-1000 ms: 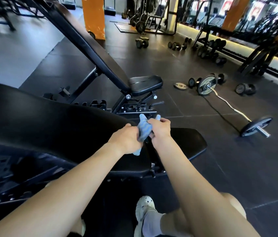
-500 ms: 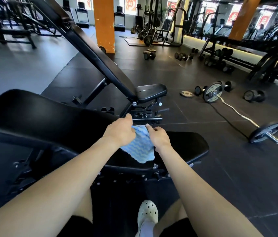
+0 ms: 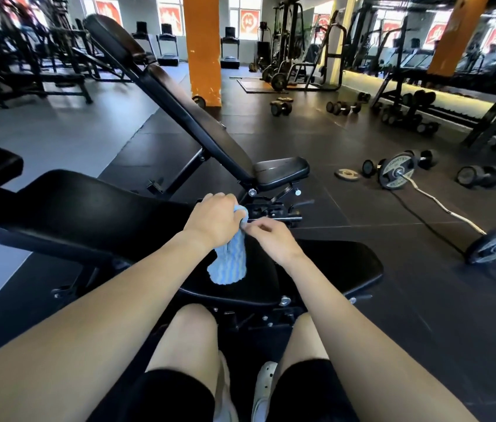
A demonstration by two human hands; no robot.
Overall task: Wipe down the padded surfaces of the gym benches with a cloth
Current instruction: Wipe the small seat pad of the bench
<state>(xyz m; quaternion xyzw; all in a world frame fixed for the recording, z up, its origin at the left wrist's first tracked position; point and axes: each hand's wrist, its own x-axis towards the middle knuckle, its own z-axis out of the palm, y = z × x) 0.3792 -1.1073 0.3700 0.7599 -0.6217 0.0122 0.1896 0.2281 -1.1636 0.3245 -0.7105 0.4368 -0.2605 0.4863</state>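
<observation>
Clenches bunched top of blue cloth [image 3: 230,260] in left hand [image 3: 214,217]; lets rest drape onto seat pad of near bench [image 3: 332,263]. Holds right hand [image 3: 274,239] just beside cloth edge, fingers curled, maybe pinching it, cannot tell. Faces inclined bench [image 3: 198,117] behind, barbell [image 3: 435,202] on floor at right.

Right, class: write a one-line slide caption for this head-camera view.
Left hand grips a blue cloth draped onto the black bench pad, right hand at its edge.

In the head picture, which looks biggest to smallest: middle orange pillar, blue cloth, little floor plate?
1. middle orange pillar
2. blue cloth
3. little floor plate
The cloth is close to the camera, so it looks extra big.
</observation>
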